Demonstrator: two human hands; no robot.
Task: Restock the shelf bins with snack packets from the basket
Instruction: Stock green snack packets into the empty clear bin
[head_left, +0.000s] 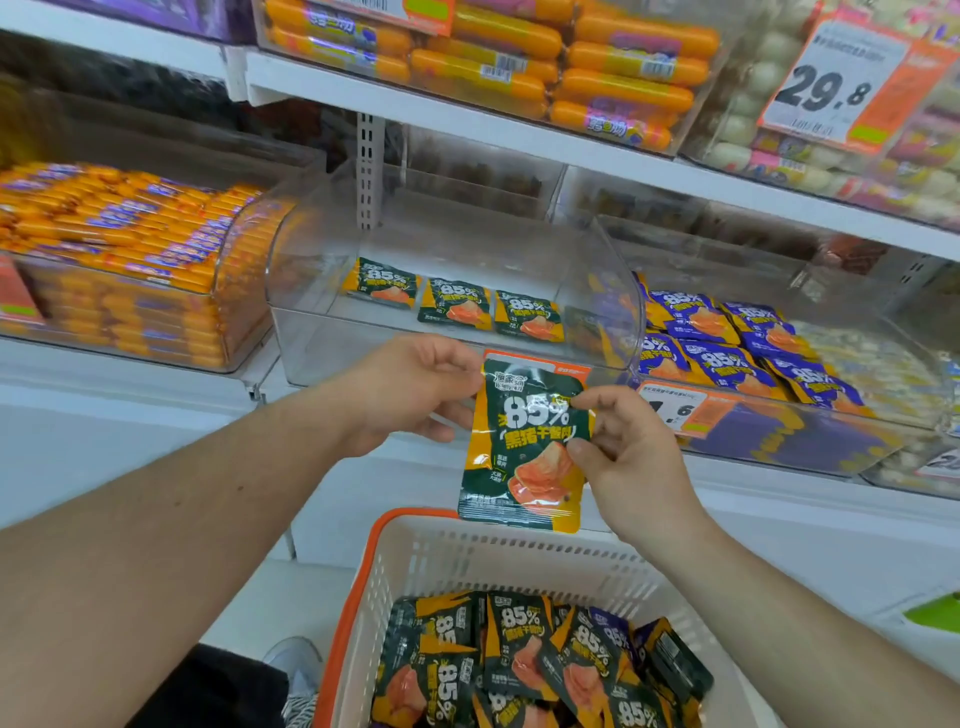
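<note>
A green and orange snack packet (524, 447) marked 85% hangs upright in front of the clear shelf bin (332, 343). My left hand (410, 389) pinches its upper left edge. My right hand (623, 447) pinches its right edge between thumb and fingers. Three matching green packets (457, 304) lie flat inside the clear bin. Below, the white basket with an orange rim (415, 561) holds several green packets (519, 654) and a few purple ones.
A bin of purple 85% packets (727, 343) stands to the right with a price tag (675, 410) on its front. Orange sausage sticks (119, 244) fill the left bin and the upper shelf (498, 57). A large 29.8 price sign (831, 88) hangs top right.
</note>
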